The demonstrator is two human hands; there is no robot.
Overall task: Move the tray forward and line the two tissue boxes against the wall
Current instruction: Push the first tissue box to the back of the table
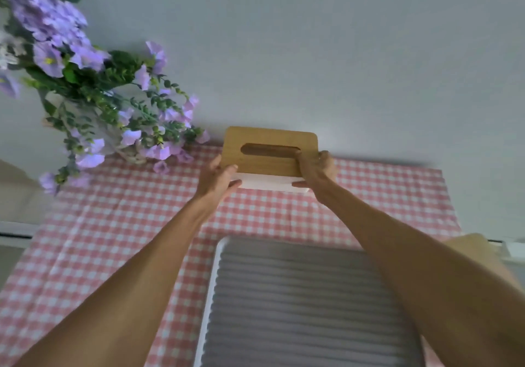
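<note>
While both arms reach out over the counter (397, 196), the left hand (217, 180) clasps the left end of a tissue box (268, 151), thumb on the wooden lid and fingers curled under the white body. The right hand (315, 172) grips the right end the same way, its thumb lying on the lid beside the long dispensing slot. The box, white below with a light wooden top, is held between the two hands at the far edge of the counter, close to the pale wall (312, 54); whether it rests on the cloth or touches the wall cannot be told. A pink-and-white checked cloth (99, 239) covers the counter. Towards the near edge, below the forearms, lies a white-rimmed tray (211, 295) lined with a grey ribbed mat, well apart from the box. At the far left corner stands a vase of purple flowers (93, 91) with green trailing stems, some blooms drooping onto the cloth near the left hand. A tan, wood-coloured shape (474, 247) shows at the right edge, behind the right forearm, too hidden to identify.
</note>
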